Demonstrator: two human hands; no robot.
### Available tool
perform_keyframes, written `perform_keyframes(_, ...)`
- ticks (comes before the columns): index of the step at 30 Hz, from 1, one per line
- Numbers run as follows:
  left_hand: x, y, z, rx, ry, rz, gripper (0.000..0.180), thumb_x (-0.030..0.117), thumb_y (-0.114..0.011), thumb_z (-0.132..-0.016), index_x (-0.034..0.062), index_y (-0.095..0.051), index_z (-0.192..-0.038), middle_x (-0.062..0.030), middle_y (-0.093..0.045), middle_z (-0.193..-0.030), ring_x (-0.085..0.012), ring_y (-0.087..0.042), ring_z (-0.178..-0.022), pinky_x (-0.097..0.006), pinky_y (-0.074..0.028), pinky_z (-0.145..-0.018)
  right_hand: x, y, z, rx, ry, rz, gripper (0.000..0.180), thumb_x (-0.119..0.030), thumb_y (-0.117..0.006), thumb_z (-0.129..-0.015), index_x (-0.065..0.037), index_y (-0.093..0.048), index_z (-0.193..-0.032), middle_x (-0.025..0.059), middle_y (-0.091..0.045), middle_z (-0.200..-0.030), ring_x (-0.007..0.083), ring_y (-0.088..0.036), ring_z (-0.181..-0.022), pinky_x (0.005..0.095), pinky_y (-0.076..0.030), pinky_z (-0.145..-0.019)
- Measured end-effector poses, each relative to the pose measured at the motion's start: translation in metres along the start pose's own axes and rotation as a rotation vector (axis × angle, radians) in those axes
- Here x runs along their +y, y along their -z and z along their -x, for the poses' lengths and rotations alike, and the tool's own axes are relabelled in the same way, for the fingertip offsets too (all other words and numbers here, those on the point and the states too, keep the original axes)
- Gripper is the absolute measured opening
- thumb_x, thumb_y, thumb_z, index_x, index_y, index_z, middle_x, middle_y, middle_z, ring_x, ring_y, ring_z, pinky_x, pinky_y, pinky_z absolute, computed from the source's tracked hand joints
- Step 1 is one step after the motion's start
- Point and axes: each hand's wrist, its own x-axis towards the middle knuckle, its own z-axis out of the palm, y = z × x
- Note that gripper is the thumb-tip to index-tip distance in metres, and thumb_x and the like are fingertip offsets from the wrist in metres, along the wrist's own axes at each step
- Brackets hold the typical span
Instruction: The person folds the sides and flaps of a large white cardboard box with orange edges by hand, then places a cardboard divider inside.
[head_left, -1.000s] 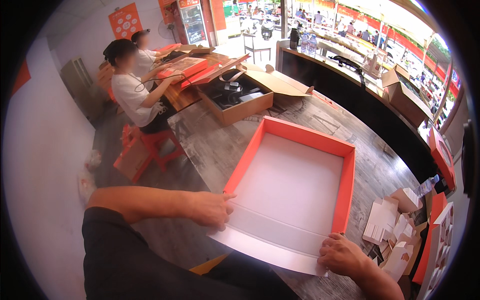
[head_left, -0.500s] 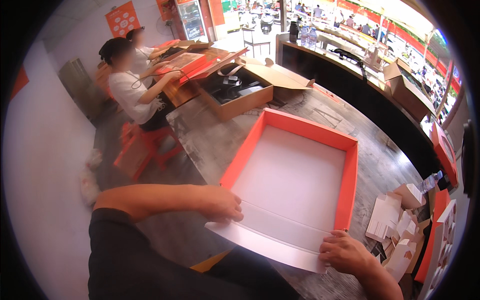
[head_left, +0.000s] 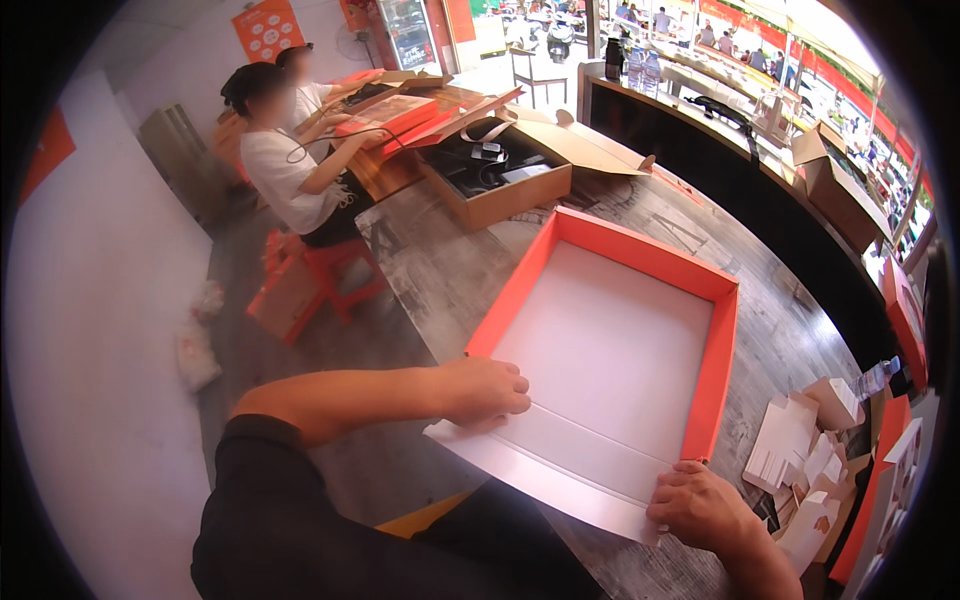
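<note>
A: Where's the tray?
B: The orange tray (head_left: 610, 345) lies flat on the grey surface (head_left: 440, 270), white inside, its near flap (head_left: 545, 470) folded down towards the person.
A: And the hands?
B: The left hand (head_left: 485, 388) rests on the flap's left corner, fingers curled over its edge and pressing it. The right hand (head_left: 700, 505) holds the flap's right corner, fingers closed on the card.
A: Anything else nearby?
B: White folded cards (head_left: 800, 455) lie right of the tray. An open brown box (head_left: 500, 180) stands beyond it, and a co-worker (head_left: 285, 170) sits on a red stool (head_left: 335, 265) at the far end.
</note>
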Motion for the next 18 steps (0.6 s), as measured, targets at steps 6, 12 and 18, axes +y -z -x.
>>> perform_keyframes(6,0.011,0.007,-0.021,0.03,0.346,0.196,0.032,0.012,-0.074,-0.086,0.0048,-0.063,-0.116,-0.0139,-0.067,-0.1,-0.0346,-0.068,-0.096,-0.047,-0.056,-0.086,0.0,0.001,0.002,0.041,0.01,0.002,0.009,-0.016,-0.069,-0.075,-0.018,-0.061,-0.071,-0.0033,-0.061,-0.076,0.0191,-0.065,-0.092,0.0405,-0.05,-0.097)
perform_keyframes(12,0.0,-0.005,-0.016,0.366,0.276,0.089,0.062,0.01,-0.089,-0.073,0.0055,-0.059,-0.127,-0.0133,-0.066,-0.097,-0.0331,-0.069,-0.087,-0.043,-0.058,-0.089,-0.002,0.007,0.001,0.104,0.007,-0.08,0.012,-0.013,-0.07,-0.074,-0.018,-0.059,-0.07,-0.002,-0.059,-0.075,0.02,-0.063,-0.09,0.0388,-0.05,-0.094)
perform_keyframes(18,-0.013,-0.028,-0.011,0.668,0.217,-0.244,0.079,0.028,-0.094,-0.068,0.0117,-0.057,-0.136,-0.0087,-0.065,-0.102,-0.0306,-0.068,-0.1,-0.057,-0.048,-0.108,0.003,0.0,0.008,0.114,-0.003,-0.118,0.012,-0.013,-0.069,-0.073,-0.017,-0.059,-0.069,-0.0026,-0.059,-0.075,0.0199,-0.063,-0.089,0.0375,-0.049,-0.089)
